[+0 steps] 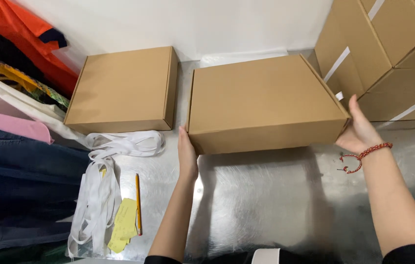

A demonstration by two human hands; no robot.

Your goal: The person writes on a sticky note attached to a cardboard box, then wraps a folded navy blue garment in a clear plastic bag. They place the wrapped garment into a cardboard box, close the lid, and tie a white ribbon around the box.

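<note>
You have the flat brown cardboard box (264, 100) between your 2 hands, its long front edge facing you. Your left hand (187, 154) is pressed flat against the box's near left corner, fingers straight and together, the palm against the short side. Your right hand (359, 129) is spread open against the near right corner, thumb up along the edge, with a red braided bracelet (364, 156) on that wrist. Neither hand curls around anything; both press inward on the box's ends, so the box is clamped between them. The box sits tilted, its right end farther from you, and casts a shadow on the shiny metal worktop (266, 205) just below it; you cannot tell whether its underside touches the worktop.

To the left of your box, well clear of your left hand, a 2nd closed brown box (124, 88) lies flat on the worktop. In front of that one is a heap of white ribbon (102, 181), with a yellow pencil (138, 203) and yellow paper slips (123, 225) beside it. Folded clothes (16, 146) are stacked along the left edge. Larger taped cartons (388, 54) stand stacked at the far right, just behind your right hand.
</note>
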